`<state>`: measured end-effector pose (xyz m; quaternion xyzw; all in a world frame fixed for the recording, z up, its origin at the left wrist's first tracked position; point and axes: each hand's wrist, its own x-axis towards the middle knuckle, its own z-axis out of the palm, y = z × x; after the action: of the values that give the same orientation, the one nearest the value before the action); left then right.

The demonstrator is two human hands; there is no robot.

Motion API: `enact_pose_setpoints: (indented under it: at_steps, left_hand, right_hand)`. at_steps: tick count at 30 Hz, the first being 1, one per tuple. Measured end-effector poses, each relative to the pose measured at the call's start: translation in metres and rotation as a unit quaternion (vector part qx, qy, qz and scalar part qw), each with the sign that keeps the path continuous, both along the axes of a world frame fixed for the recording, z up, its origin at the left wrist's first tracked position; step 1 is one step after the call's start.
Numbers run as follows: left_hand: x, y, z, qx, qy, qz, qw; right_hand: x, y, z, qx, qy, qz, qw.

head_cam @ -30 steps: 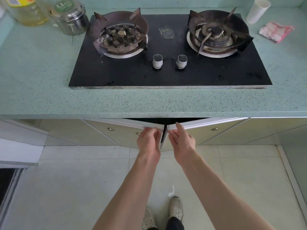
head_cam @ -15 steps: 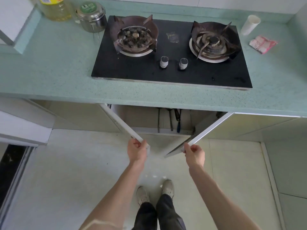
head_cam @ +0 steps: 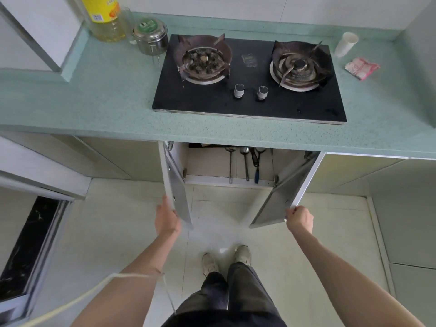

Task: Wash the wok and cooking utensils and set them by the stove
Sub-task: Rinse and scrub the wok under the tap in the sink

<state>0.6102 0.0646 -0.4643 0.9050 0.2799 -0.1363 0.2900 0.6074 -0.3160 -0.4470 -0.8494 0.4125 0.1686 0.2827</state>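
Pale green speckled desk (head_cam: 99,100) runs across the upper half of the frame, carrying a black 2-burner stove (head_cam: 250,100) right of centre with 2 silver knobs (head_cam: 250,91) at its front. At the upper left stand a bottle of yellow oil (head_cam: 105,18) and, just beside it, a lidded steel canister (head_cam: 151,38). At the upper right sit a white paper cup (head_cam: 346,44) and a folded pink cloth (head_cam: 362,67), near each other but apart.

Below the stove, the cabinet stands open, both doors swung outward. Inside, in the centre of the frame, several cooking utensils (head_cam: 245,161) hang against the back wall: long-handled metal ladles or spoons and a dark tool with a blue handle. No wok shows in view.

The left hand (head_cam: 166,219) grips the lower edge of the left door (head_cam: 175,185), fingers hidden behind the panel. The right hand (head_cam: 299,219) curls its fingers round the lower corner of the right door (head_cam: 280,197). At the bottom centre, the person's dark trousers and 2 light shoes (head_cam: 226,258) stand on the tiled floor (head_cam: 118,232).
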Motion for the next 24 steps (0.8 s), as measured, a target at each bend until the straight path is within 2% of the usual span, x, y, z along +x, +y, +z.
enact_pose_setpoints:
  at_steps: [4, 8, 13, 18, 22, 24]
  left_hand:
    - [-0.007, 0.006, 0.004, 0.057, 0.054, -0.015, 0.997]
    - [-0.011, 0.009, 0.008, 0.05, 0.095, -0.006, 0.994]
    - [-0.013, 0.022, 0.008, 0.046, 0.123, -0.008, 0.991]
    - [-0.019, 0.033, 0.009, 0.066, 0.132, -0.024, 0.989]
    - [-0.027, 0.048, 0.012, 0.121, 0.146, -0.119, 0.975]
    - [-0.03, 0.047, 0.017, 0.128, 0.144, -0.13, 0.973]
  right_hand:
    - [-0.013, 0.001, 0.006, -0.081, -0.003, 0.067, 0.994]
    - [-0.019, -0.009, -0.002, -0.129, 0.023, 0.125, 0.983]
    - [-0.032, -0.032, -0.012, -0.176, 0.006, 0.156, 0.972]
    - [-0.048, -0.051, -0.014, -0.24, 0.069, 0.196, 0.948]
    - [-0.052, -0.072, -0.005, -0.223, 0.101, 0.195, 0.95]
    - [-0.051, -0.08, 0.001, -0.205, 0.091, 0.188, 0.956]
